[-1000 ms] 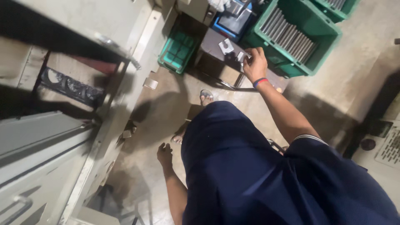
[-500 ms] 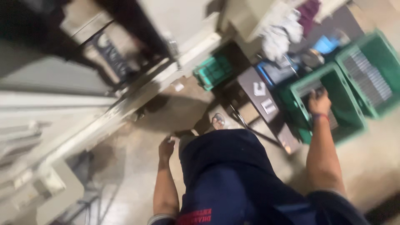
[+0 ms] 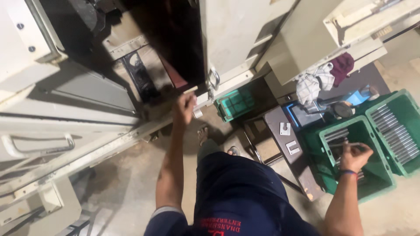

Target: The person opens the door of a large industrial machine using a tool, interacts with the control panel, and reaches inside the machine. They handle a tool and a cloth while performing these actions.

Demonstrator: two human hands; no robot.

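Observation:
My left hand (image 3: pixel 185 107) reaches forward to the edge of a grey machine's open door frame (image 3: pixel 131 135), fingers curled by a small flat tan piece; whether it grips it is unclear. My right hand (image 3: pixel 353 156) is over a green plastic crate (image 3: pixel 326 183) of grey metal rods and is closed on a thin metal rod (image 3: pixel 345 144). A second green crate (image 3: pixel 411 168) with several more rods stands to the right. My dark blue clothing fills the lower middle.
A dark low stand (image 3: pixel 286 144) with two small metal brackets sits between me and the crates. A small green crate (image 3: pixel 236 102) lies by the machine base. Cloths (image 3: pixel 319 78) hang at upper right. Machine panels with a handle (image 3: pixel 39 144) fill the left.
My left hand rose from beside my leg to the machine's door edge. My right hand stayed at the green crate, and my head turned so the machine fills more of the view.

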